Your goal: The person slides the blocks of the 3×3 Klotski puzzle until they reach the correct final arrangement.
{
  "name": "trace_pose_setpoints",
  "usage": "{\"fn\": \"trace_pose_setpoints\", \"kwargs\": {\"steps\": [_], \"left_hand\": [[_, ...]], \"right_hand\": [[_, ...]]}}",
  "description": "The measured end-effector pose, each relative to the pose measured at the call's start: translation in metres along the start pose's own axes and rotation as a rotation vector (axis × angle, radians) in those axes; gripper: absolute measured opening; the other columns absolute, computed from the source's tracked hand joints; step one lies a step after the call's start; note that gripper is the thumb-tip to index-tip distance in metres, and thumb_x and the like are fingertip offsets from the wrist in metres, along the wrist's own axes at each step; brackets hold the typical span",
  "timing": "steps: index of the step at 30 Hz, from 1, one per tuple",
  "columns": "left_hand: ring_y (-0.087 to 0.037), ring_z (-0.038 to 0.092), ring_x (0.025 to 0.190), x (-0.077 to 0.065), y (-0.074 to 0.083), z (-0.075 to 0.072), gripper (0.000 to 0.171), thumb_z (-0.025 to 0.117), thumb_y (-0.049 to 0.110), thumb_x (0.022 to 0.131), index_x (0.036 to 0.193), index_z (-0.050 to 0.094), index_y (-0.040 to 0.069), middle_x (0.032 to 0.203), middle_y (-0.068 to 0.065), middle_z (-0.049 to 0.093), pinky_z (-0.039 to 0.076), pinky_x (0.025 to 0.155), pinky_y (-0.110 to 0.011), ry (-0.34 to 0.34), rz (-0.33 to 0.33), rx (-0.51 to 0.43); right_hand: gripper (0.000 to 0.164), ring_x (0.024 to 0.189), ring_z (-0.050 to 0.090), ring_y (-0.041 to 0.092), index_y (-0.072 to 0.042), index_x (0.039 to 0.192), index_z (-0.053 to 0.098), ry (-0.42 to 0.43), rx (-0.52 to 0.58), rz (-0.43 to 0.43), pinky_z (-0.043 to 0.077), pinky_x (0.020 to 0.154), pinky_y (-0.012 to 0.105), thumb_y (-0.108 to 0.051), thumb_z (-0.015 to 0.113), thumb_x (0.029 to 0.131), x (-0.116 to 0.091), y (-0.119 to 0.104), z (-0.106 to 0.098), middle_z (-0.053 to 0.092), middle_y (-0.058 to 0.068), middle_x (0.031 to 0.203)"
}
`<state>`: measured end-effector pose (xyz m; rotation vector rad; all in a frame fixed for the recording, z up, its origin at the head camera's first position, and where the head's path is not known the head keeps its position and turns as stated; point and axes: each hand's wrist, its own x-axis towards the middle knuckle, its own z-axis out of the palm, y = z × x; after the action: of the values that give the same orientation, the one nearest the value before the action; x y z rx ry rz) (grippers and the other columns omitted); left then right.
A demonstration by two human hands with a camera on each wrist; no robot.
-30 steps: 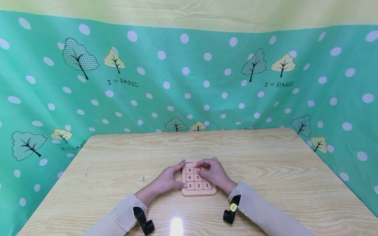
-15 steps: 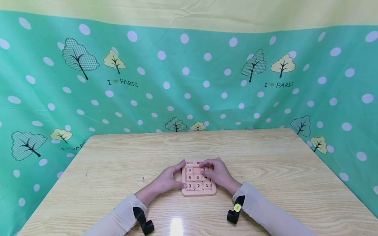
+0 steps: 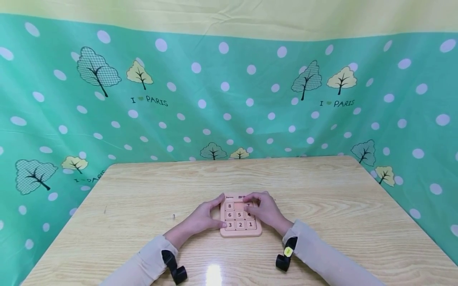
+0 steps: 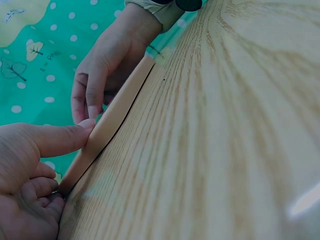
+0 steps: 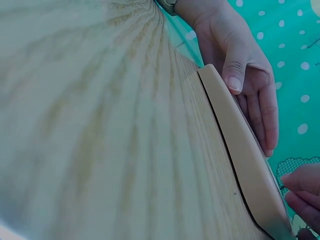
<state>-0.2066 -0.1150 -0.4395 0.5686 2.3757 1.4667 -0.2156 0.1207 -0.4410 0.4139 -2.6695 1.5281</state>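
Note:
A pink sliding number puzzle (image 3: 241,234) lies flat on the wooden table in the head view. My left hand (image 3: 202,217) grips its left side, thumb at the lower left corner by the 3 and a finger at the upper left corner. Over the puzzle's upper right part, my right hand (image 3: 266,212) has thumb and index finger bent close together on the 7 tile (image 3: 248,205), partly covering it and the 4. The top middle slot (image 3: 238,206) is bare, between 8 and 7. Both wrist views show the puzzle's side edge-on, its number face hidden.
The light wooden table (image 3: 143,190) stretches out around the puzzle. Behind it and at both sides hangs a green dotted cloth (image 3: 229,95) printed with trees. Each wrist carries a black camera strap (image 3: 171,264).
The 7 tile has slid from the top middle slot to the top right one, my right hand moving rightward with it. Over the last half second both hands stay nearly still.

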Motion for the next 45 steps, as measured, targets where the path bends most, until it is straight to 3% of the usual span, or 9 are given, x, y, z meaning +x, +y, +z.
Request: {"fn": "trace_pose_setpoints", "kwargs": {"steps": [9,15,24,29,45], "left_hand": [[-0.027,0.018,0.142,0.001,-0.001,-0.001,0.093,0.08,0.018,0.072,0.147,0.027,0.005,0.153,-0.01,0.026,0.014,0.115,-0.045,0.001,-0.007,0.007],[-0.027,0.019,0.142,0.002,0.0,-0.002,0.094,0.081,0.02,0.072,0.148,0.026,0.005,0.153,-0.01,0.027,0.015,0.115,-0.044,-0.006,-0.007,0.013],[-0.028,0.018,0.142,0.001,0.003,-0.002,0.093,0.08,0.02,0.073,0.148,0.027,0.006,0.154,-0.009,0.025,0.014,0.115,-0.045,-0.008,-0.007,0.021],[-0.029,0.019,0.142,0.001,0.002,-0.002,0.092,0.08,0.016,0.073,0.147,0.027,0.006,0.153,-0.01,0.026,0.015,0.115,-0.046,-0.007,-0.007,0.011],[-0.028,0.018,0.142,-0.001,0.002,-0.002,0.092,0.08,0.018,0.074,0.147,0.027,0.005,0.154,-0.01,0.025,0.016,0.115,-0.044,-0.016,-0.001,-0.003]], "right_hand": [[0.02,0.091,0.047,0.019,-0.013,0.097,0.072,-0.013,0.025,-0.024,0.038,0.081,0.034,-0.009,0.073,0.078,0.002,-0.009,0.005,0.063,-0.001,0.096],[0.02,0.094,0.055,0.02,-0.008,0.098,0.071,-0.047,0.055,-0.031,0.046,0.083,0.037,-0.007,0.072,0.078,0.004,-0.014,0.013,0.064,0.005,0.101],[0.022,0.097,0.046,0.021,-0.01,0.101,0.071,-0.051,0.005,-0.024,0.04,0.085,0.037,-0.012,0.073,0.079,0.007,-0.024,0.021,0.059,0.005,0.101],[0.023,0.1,0.05,0.021,-0.006,0.101,0.071,-0.06,0.011,-0.042,0.044,0.088,0.038,-0.01,0.072,0.078,0.007,-0.026,0.026,0.058,0.007,0.104],[0.024,0.087,0.042,0.018,-0.006,0.1,0.071,-0.073,-0.033,-0.041,0.039,0.074,0.027,-0.012,0.074,0.077,0.008,-0.033,0.034,0.056,0.006,0.095]]}}
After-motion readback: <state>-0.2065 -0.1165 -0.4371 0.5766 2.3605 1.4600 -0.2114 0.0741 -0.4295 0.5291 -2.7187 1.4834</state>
